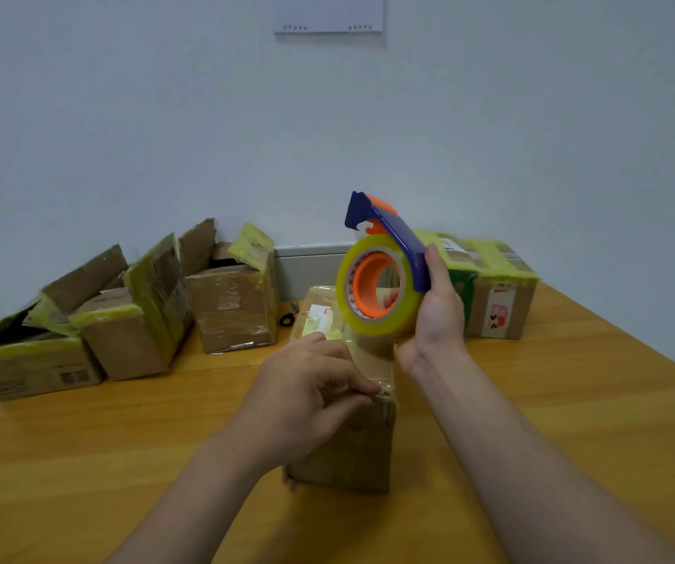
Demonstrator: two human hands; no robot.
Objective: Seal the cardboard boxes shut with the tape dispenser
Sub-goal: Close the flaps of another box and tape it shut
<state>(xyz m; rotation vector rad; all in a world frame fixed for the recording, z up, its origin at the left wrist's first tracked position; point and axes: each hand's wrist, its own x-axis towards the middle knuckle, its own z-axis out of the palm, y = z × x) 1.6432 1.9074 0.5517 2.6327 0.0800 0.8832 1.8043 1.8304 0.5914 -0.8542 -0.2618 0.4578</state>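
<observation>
Tape dispenser [393, 258]: right hand [435, 319] grips | centre box [360, 449]: closed, left hand [307, 396] pinches corner | contents hidden

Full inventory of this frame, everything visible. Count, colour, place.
centre box: 1, brown, taped over, middle of the table
open boxes: 3, brown with yellowish tape, flaps up, far left by the wall
closed box: 1, maybe 2, brown with yellowish tape, far right
tape dispenser: 1, blue frame, orange hub, clear yellowish roll, held above centre box
scissors: 1, black, small, behind centre box; looks like scissors
table: 1, light wood
wall panel: 1, white, top of wall
left hand: pinches at centre box's near top edge
right hand: grips tape dispenser
</observation>
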